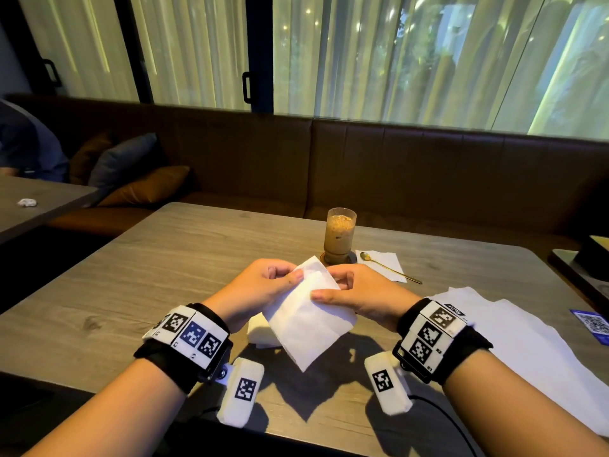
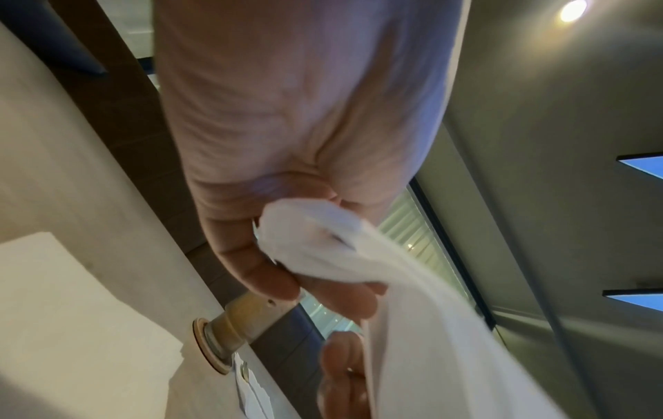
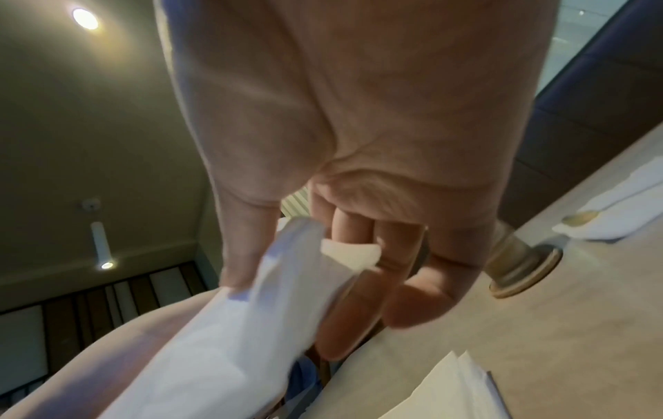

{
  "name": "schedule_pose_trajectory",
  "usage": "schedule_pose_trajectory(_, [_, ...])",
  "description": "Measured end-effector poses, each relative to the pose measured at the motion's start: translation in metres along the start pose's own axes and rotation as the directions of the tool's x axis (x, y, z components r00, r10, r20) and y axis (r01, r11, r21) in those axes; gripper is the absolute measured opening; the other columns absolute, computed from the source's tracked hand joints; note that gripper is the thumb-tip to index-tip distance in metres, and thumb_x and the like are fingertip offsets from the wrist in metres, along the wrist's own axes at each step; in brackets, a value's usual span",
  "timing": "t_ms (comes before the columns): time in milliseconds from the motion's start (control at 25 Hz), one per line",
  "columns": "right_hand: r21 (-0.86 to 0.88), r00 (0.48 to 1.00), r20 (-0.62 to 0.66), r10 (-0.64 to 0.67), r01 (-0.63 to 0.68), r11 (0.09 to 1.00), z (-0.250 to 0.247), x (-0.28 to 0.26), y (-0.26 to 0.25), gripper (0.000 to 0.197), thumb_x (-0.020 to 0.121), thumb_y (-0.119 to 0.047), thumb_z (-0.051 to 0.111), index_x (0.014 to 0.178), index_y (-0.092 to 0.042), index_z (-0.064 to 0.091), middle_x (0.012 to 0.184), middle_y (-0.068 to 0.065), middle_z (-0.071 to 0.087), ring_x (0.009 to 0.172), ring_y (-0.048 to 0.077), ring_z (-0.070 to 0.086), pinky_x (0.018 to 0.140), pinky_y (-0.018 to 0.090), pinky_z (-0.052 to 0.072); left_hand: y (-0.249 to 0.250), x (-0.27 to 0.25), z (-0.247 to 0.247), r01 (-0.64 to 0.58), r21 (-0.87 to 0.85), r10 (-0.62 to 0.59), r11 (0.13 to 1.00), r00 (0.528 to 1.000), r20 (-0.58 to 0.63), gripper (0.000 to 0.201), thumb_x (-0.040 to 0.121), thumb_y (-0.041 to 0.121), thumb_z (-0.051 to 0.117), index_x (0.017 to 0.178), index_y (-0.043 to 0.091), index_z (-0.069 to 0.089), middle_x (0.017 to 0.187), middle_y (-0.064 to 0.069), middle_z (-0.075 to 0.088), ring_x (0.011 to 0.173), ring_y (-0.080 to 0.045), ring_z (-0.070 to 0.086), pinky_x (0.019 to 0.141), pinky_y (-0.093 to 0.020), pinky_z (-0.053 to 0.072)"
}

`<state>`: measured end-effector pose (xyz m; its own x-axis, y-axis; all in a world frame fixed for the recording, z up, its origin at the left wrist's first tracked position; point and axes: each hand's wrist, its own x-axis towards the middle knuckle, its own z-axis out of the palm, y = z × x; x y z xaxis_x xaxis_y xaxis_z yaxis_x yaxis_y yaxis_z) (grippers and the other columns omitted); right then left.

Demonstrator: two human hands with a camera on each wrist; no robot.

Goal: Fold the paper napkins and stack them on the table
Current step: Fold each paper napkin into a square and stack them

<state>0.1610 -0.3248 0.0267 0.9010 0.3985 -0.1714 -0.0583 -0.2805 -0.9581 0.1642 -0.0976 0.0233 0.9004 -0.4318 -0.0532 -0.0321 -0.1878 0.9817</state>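
A white paper napkin [image 1: 306, 319] hangs in the air over the middle of the wooden table [image 1: 164, 275], one corner pointing down. My left hand [image 1: 263, 285] pinches its upper left edge, and the left wrist view shows the napkin [image 2: 323, 246] bunched between thumb and fingers. My right hand [image 1: 356, 291] pinches the right edge, thumb on top; in the right wrist view the napkin [image 3: 251, 326] runs under the thumb. A folded white napkin stack [image 1: 260, 331] lies on the table just below my left hand. Unfolded napkins [image 1: 514, 331] lie spread at the right.
A ribbed glass of iced coffee [image 1: 339, 239] stands on a coaster just behind my hands. A gold spoon [image 1: 389, 267] rests on a napkin to its right. A blue QR card [image 1: 593, 324] sits at the table's right edge. A brown bench runs behind.
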Motion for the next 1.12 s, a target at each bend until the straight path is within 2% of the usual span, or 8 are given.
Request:
schedule_pose_trajectory(160, [0.016, 0.988, -0.138, 0.071, -0.069, 0.997, 0.017, 0.022, -0.001, 0.032, 0.089, -0.026, 0.078, 0.114, -0.006, 0.075, 0.110, 0.008, 0.079, 0.102, 0.024, 0.076, 0.092, 0.043, 0.062, -0.004, 0.014, -0.022, 0.063, 0.056, -0.058, 0.996, 0.995, -0.085, 0.031, 0.098, 0.034, 0.066, 0.115, 0.010, 0.072, 0.110, -0.015, 0.075, 0.103, -0.029, 0.072, 0.083, -0.034, 0.057])
schedule_pose_trajectory(240, [0.156, 0.962, -0.223, 0.158, -0.125, 0.980, 0.028, 0.038, 0.003, 0.031, 0.090, -0.022, 0.078, 0.116, -0.005, 0.073, 0.111, 0.012, 0.079, 0.102, 0.028, 0.076, 0.092, 0.047, 0.061, -0.010, 0.022, -0.035, 0.151, 0.052, -0.135, 0.987, 0.962, -0.239, 0.037, 0.093, 0.037, 0.072, 0.124, 0.019, 0.067, 0.115, -0.005, 0.071, 0.105, -0.024, 0.069, 0.075, -0.030, 0.057])
schedule_pose_trajectory(360, [0.468, 0.917, -0.264, 0.300, -0.150, 0.871, 0.047, 0.057, 0.012, 0.023, 0.092, -0.015, 0.075, 0.113, -0.005, 0.072, 0.104, 0.015, 0.079, 0.087, 0.028, 0.075, 0.073, 0.040, 0.063, -0.022, 0.023, -0.047, 0.251, -0.287, -0.335, 0.924, 0.896, -0.293, 0.039, 0.092, 0.026, 0.074, 0.128, 0.012, 0.066, 0.096, -0.004, 0.076, 0.074, -0.014, 0.072, 0.069, -0.033, 0.055])
schedule_pose_trajectory(440, [0.529, 0.900, -0.231, 0.369, -0.202, 0.825, 0.059, 0.061, 0.018, 0.012, 0.093, -0.014, 0.074, 0.103, -0.009, 0.071, 0.095, 0.013, 0.077, 0.077, 0.025, 0.072, 0.060, 0.033, 0.059, -0.035, 0.024, -0.049, 0.284, -0.319, -0.371, 0.904, 0.893, -0.256, 0.036, 0.093, 0.015, 0.074, 0.127, 0.007, 0.066, 0.083, -0.004, 0.076, 0.062, -0.012, 0.069, 0.072, -0.034, 0.055])
schedule_pose_trajectory(640, [0.212, 0.860, -0.300, 0.413, -0.362, 0.908, 0.062, 0.061, 0.028, 0.017, 0.091, -0.020, 0.078, 0.092, -0.008, 0.066, 0.083, 0.011, 0.066, 0.057, 0.019, 0.063, 0.046, 0.027, 0.053, -0.070, 0.038, -0.049, 0.319, -0.032, -0.306, 0.947, 0.873, -0.381, 0.045, 0.083, 0.005, 0.083, 0.124, 0.007, 0.065, 0.105, -0.016, 0.077, 0.088, -0.028, 0.075, 0.077, -0.038, 0.063])
schedule_pose_trajectory(800, [0.000, 0.831, -0.355, 0.428, -0.458, 0.889, 0.050, 0.060, 0.034, 0.036, 0.087, -0.028, 0.081, 0.098, 0.003, 0.067, 0.073, 0.018, 0.070, 0.047, 0.028, 0.066, 0.051, 0.040, 0.061, -0.077, 0.042, -0.042, 0.378, 0.264, -0.265, 0.887, 0.886, -0.380, 0.041, 0.080, 0.020, 0.087, 0.116, 0.020, 0.066, 0.094, -0.004, 0.076, 0.073, -0.017, 0.071, 0.058, -0.027, 0.055])
schedule_pose_trajectory(1000, [-0.364, 0.854, -0.412, 0.318, -0.474, 0.801, 0.036, 0.061, 0.042, 0.050, 0.079, -0.054, 0.078, 0.096, -0.007, 0.073, 0.084, 0.011, 0.077, 0.077, 0.029, 0.075, 0.072, 0.039, 0.062, -0.074, 0.042, -0.037, 0.431, 0.576, -0.228, 0.694, 0.891, -0.392, 0.071, 0.077, 0.045, 0.084, 0.139, 0.025, 0.055, 0.119, -0.003, 0.069, 0.108, -0.024, 0.068, 0.088, -0.031, 0.053])
schedule_pose_trajectory(1120, [-0.434, 0.852, -0.425, 0.307, -0.490, 0.756, 0.027, 0.057, 0.040, 0.052, 0.086, -0.057, 0.069, 0.098, -0.008, 0.074, 0.092, 0.012, 0.078, 0.081, 0.028, 0.074, 0.079, 0.039, 0.061, -0.059, 0.034, -0.033, 0.409, 0.722, -0.105, 0.559, 0.898, -0.427, 0.081, 0.082, 0.053, 0.077, 0.152, 0.032, 0.041, 0.147, -0.003, 0.050, 0.134, -0.028, 0.050, 0.108, -0.043, 0.046])
